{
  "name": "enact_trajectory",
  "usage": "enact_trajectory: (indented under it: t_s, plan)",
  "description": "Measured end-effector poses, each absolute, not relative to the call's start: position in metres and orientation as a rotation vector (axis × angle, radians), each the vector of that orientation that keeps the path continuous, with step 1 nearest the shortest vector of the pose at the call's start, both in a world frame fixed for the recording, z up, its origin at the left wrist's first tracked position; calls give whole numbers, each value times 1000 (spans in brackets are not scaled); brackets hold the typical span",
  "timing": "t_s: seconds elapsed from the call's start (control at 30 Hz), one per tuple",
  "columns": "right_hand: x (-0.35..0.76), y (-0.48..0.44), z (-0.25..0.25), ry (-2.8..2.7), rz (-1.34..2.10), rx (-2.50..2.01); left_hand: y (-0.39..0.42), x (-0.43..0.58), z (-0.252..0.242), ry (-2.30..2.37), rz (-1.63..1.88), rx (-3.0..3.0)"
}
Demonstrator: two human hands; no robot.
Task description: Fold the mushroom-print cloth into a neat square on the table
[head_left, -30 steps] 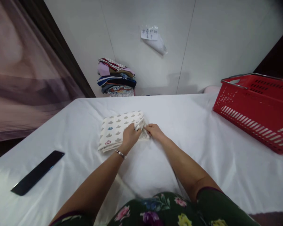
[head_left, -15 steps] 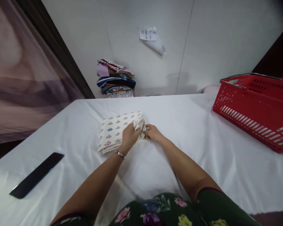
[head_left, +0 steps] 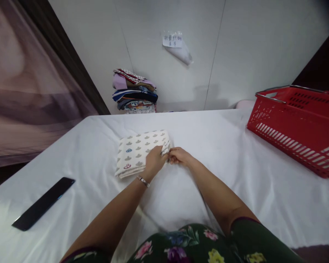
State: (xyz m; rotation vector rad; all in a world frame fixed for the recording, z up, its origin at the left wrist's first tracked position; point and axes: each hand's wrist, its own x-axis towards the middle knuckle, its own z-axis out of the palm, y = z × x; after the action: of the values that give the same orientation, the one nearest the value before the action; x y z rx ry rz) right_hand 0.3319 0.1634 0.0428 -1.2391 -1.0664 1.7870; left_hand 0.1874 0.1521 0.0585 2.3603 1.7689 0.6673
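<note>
A folded cream cloth (head_left: pixel 137 151) with a small printed pattern lies on the white-covered table (head_left: pixel 214 168), a little left of the middle. My left hand (head_left: pixel 155 161) rests on its near right corner, fingers pinched on the cloth's edge. My right hand (head_left: pixel 178 156) meets it from the right, fingers closed on the same corner. A thin bracelet sits on my left wrist.
A red plastic basket (head_left: pixel 298 126) with metal handles stands at the table's right side. A black flat device (head_left: pixel 43 208) lies near the left front edge. A stack of folded clothes (head_left: pixel 134 91) sits against the white wall behind the table. A paper note (head_left: pixel 172 40) hangs on the wall.
The bunched right corner of the cloth has been tucked flatter. Both hands have drawn closer together at that corner and shifted slightly right.
</note>
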Motion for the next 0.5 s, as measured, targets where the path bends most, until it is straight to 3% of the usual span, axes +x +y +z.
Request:
enact_trajectory:
  t_s: [0.2, 0.5]
  plan:
    - [343, 169, 36, -965, 1943, -1182, 150, 187, 64, 1747, 589, 2275]
    - [334, 164, 29, -985, 1660, -1286, 153, 183, 69, 1831, 538, 2169]
